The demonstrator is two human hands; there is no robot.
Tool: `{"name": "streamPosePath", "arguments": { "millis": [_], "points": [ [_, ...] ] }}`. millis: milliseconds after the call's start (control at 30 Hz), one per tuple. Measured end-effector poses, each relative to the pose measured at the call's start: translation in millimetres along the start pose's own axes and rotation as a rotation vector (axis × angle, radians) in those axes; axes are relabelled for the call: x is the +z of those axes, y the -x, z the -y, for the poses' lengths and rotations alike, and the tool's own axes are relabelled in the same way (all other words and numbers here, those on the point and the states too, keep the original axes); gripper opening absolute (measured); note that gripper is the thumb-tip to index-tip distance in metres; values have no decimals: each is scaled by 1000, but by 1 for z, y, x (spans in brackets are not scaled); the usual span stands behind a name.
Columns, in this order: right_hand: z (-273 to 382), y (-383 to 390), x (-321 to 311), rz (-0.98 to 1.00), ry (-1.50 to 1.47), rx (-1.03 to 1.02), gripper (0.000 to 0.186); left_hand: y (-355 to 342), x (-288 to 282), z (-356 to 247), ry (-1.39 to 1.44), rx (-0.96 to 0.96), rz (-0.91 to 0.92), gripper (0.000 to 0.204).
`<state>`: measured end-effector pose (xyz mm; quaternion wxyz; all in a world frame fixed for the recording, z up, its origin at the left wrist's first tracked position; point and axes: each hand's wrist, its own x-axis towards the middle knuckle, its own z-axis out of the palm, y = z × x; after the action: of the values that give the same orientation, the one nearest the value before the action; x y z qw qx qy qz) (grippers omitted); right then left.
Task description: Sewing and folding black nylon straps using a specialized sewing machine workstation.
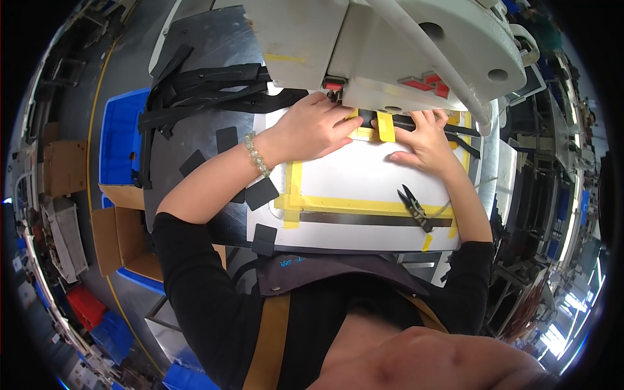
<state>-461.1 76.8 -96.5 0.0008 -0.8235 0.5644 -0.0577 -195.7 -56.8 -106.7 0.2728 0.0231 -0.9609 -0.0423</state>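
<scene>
Currently, in the head view, the left hand (315, 127) is bending its fingers close under a pale sewing machine (390, 58); whether it is gripping something, I cannot tell. The right hand (429, 140) is lying open, its thumb spreading away from the fingers. A black strip (404, 122) is lying crosswise between the two hands, and a yellow piece (385, 127) is covering one part of it. Nearer to the body, small snips (416, 208) are resting on a white sheet (357, 172), blades standing apart. Leftward, black straps (208, 91) are lying heaped on the grey tabletop (198, 135).
</scene>
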Motion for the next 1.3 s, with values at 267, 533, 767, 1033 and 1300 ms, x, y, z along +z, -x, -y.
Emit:
{"name": "streamPosePath", "arguments": {
  "millis": [267, 533, 767, 1033, 1300],
  "points": [
    [3, -2, 0, -38, -61, -28, 45, 3, 2, -1, 8, -23, 17, 34],
    [-2, -2, 0, -43, -79, -38, 43, 2, 3, 1, 3, -13, 11, 34],
    [-1, 0, -3, 33, -76, 12, 43, 2, 3, 1, 34, -21, 18, 35],
    [3, -3, -3, 30, -62, 2, 42, 3, 3, 0, 38, -27, 8, 36],
    [17, 7, -23, -242, -108, -39, 30, 2, 5, 2, 58, -33, 21, 35]
  ]
}}
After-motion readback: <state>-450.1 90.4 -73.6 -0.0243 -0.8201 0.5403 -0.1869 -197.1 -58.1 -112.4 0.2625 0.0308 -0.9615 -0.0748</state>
